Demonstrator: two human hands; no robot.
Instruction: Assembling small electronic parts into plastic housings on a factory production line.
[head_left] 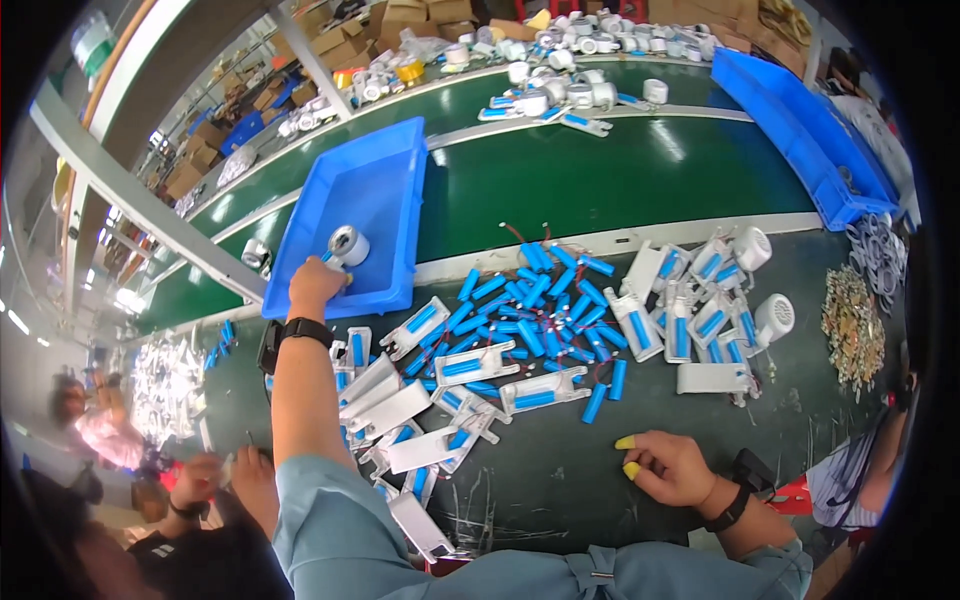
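Observation:
My left hand [316, 285] reaches over the near edge of the blue tray [372, 150]. Its fingers close on a white round-headed device [350, 246], whose open round end faces up inside the tray; the fingertips are partly hidden. My right hand [680, 470] rests low over the dark bench, holding nothing. Its thumb and forefinger, tipped with yellow finger covers, are apart. Between the hands lies a heap of blue cylindrical batteries [534, 338] with thin wires. White plastic housings [462, 366] fitted with blue batteries lie around my left forearm.
More white housings and round heads [775, 320] sit right of the batteries. Small metal parts [853, 325] and grey cables [876, 262] are piled far right. Beyond runs a green conveyor [600, 180], with a long blue bin [800, 135]. A co-worker's hands [225, 485] are at left.

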